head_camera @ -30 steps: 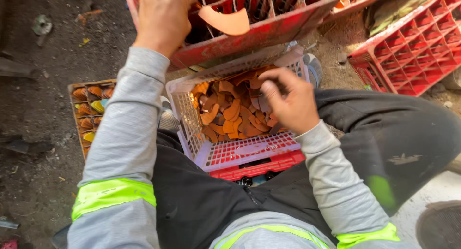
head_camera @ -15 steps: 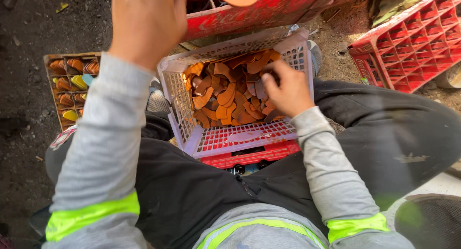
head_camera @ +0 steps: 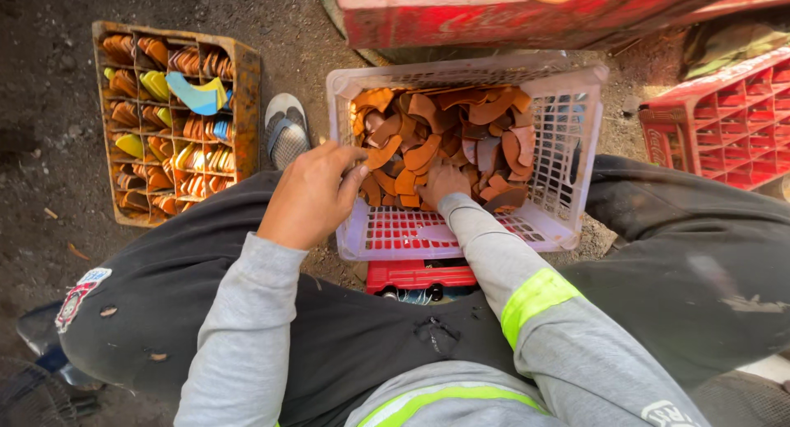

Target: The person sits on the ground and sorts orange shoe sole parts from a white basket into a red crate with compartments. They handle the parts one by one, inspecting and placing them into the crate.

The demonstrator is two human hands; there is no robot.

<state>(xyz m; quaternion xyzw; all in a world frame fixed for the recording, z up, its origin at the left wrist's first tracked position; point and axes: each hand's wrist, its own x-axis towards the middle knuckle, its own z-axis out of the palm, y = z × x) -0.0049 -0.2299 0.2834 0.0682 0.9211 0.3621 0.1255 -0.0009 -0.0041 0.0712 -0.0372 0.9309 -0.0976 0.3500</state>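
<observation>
2 hands (head_camera: 313, 198) at basket (head_camera: 568, 147) rim

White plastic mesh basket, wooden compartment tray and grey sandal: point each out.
White plastic mesh basket (head_camera: 568, 139): head view, on its right mesh wall.
Wooden compartment tray (head_camera: 247, 98): head view, on its right rim.
Grey sandal (head_camera: 286, 131): head view, on its upper strap.

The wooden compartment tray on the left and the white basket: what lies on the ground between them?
In the head view, a grey-and-white sandal lies on the dirt between the wooden tray and the white basket. Lower down, the left hand reaches across to the basket's rim.
</observation>
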